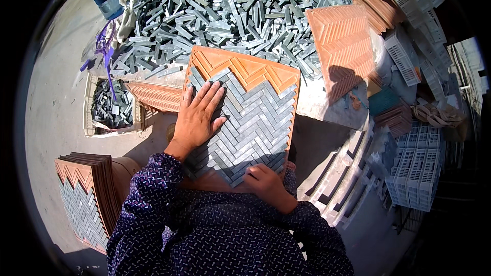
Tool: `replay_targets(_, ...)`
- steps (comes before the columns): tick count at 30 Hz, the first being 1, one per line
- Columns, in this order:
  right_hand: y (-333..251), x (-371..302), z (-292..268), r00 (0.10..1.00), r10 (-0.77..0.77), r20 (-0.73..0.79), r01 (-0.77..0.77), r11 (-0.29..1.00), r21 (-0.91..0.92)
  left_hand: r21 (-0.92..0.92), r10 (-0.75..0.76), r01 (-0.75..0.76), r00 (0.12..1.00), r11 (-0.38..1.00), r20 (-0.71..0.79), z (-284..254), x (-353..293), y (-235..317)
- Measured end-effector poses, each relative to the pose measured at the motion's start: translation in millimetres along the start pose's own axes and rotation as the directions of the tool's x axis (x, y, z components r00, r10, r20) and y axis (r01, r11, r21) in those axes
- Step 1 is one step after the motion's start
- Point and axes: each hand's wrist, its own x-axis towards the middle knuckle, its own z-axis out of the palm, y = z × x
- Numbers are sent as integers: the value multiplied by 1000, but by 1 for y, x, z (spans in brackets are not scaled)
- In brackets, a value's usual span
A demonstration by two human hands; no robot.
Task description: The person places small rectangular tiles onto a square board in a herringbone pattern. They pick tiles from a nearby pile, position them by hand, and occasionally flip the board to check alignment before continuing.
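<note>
An orange herringbone mould tray [204,56] lies in front of me, its upper rows of slots bare. Grey stone strips [255,122] fill the rest in a zigzag pattern. My left hand [198,117] lies flat on the strips at the tray's left side, fingers stretched toward the far edge. Near the bottom right of the pattern is my right hand [267,183], with its fingers curled in against the strips. Whatever those fingers may hold is hidden. Shadow covers the tray's near part.
A large heap of loose grey strips [235,10] covers the table beyond. Another orange mould [342,46] leans at its right. At left are a crate of strips [89,110] and a stack of moulds [97,174]. White plastic baskets [417,168] and a pallet [340,174] stand right.
</note>
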Motion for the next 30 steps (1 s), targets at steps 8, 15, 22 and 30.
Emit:
replay_targets(8,-10,6,7,997,-28,77,16,987,158,-3,-8,8,1000,1000,1,-2,0,1)
replay_targets(15,20,97,-37,987,113,-114,-91,979,182,-17,9,-9,1000,1000,-8,0,-1,-3)
replay_targets(22,72,191,-31,982,94,-166,-122,978,-170,-86,34,-38,998,996,-51,6,-3,-5)
replay_targets(30,80,215,-33,991,115,-64,-120,990,-79,-228,27,-73,980,971,-199,10,-9,-10)
